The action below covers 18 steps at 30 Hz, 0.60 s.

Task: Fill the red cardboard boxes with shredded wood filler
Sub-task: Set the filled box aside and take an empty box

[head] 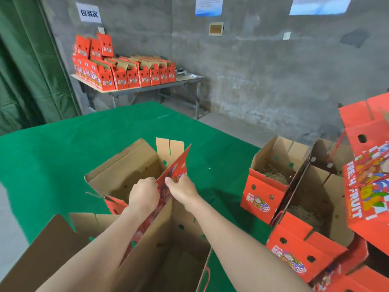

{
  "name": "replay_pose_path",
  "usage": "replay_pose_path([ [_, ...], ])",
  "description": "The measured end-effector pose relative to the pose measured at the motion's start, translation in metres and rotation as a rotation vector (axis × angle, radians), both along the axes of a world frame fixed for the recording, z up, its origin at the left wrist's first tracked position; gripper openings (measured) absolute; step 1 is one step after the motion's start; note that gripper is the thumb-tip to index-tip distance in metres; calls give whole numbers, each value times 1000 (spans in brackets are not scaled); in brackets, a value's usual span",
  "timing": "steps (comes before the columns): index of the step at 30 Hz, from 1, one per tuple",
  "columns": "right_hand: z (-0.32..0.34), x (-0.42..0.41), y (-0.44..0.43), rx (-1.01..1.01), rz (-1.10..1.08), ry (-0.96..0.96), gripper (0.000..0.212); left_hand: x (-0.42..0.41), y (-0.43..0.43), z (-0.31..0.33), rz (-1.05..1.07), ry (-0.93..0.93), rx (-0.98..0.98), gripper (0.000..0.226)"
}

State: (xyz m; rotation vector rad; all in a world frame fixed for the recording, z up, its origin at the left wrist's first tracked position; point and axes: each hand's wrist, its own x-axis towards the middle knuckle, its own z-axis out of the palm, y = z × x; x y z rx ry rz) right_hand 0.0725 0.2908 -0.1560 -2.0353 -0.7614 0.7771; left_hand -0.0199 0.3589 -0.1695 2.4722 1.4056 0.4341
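We see both hands meet on one red flap [175,168] that stands upright between two open boxes on the green desk [52,161]. The left hand [144,196] is curled over the flap's left face and grips its edge. The right hand [183,189] pinches the same edge from the right side, with its thumb laid on top. The flap's long axis runs away from us and rises toward the far right, so the hands sit at its near, low end.

The far box [126,167] opens just to the left of the fingers and the near box [166,256] lies under the forearms. Neither shows any wood filler [274,175]. The filler we can see lies well apart to the right, inside a red box [263,199], with more in the box next to it [306,216]. We judge the right hand to be the nearer one for any reach that way, once the flap is let go.

We cannot see the fingertips of either hand, as the flap hides them. The bottom of the near box is in shadow and cut off by the lower edge. No loose heap of filler is in view, and the boxes at the far right run out of the picture
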Motion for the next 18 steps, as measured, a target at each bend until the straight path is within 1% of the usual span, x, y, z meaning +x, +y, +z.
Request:
replay_pose_path([
  [2,19,4,-1,155,-117,417,64,1,-9,13,-73,-34,125,12],
  [3,29,5,0,213,-159,572,64,2,-18,20,-133,-30,165,9],
  [4,39,7,0,266,-200,642,59,2,-28,28,-198,-32,201,12],
  [5,49,8,-2,330,-260,648,47,4,-39,36,-266,-43,233,18],
  [7,69,13,-11,433,-390,531,11,6,-57,58,-394,-78,273,30],
  [8,80,18,-22,468,-420,463,11,8,-68,74,-455,-79,296,31],
  [9,89,23,-34,495,-429,423,19,10,-76,88,-510,-64,292,30],
  [11,113,35,-65,533,-435,308,27,13,-95,122,-614,-22,228,35],
  [13,137,42,-102,533,-373,198,27,14,-116,158,-703,-5,220,36],
  [16,173,50,-161,490,-286,21,21,20,-146,209,-811,8,389,27],
  [18,198,52,-203,493,-225,-137,20,25,-169,234,-843,76,503,29],
])
